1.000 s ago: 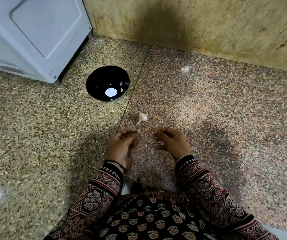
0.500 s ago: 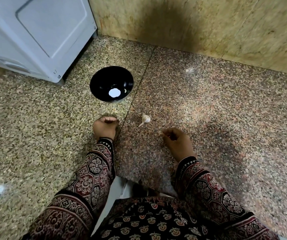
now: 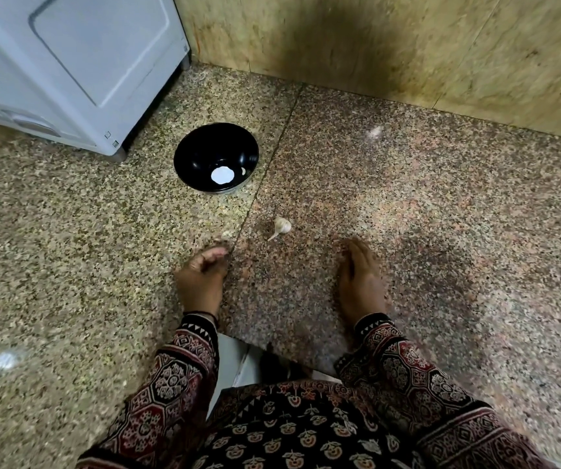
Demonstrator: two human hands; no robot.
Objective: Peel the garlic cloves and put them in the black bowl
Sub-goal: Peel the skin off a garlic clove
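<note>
- Garlic (image 3: 282, 226): lies on the speckled stone floor (image 3: 441, 231), between the black bowl (image 3: 184, 154) and the two hands, touching none of them, just right of the floor joint.
- Risk: apt to skid or roll away on the polished stone if pinched by the thin stalk alone; loose skin flakes apt to vanish against the speckle and stay unswept.
- Look: pale cream, rounded, papery skin on, with a thin dry stalk trailing toward the person; too small to tell whether one clove or a small bulb.
- Pale scrap (image 3: 226, 233): rests just left of the joint, near the left fingertips; peel or clove, cannot tell.
- Bowl: stands upright beyond the garlic, glossy; holds a small pale piece (image 3: 243, 170) beside a bright white patch, probably glare.
- Left hand (image 3: 201, 275): fingers curled, blurred; cannot tell whether anything is pinched.
- Right hand (image 3: 360, 282): fingers fairly straight, holding nothing, well apart from the left.
- White appliance (image 3: 86, 62): stands behind the bowl.
</note>
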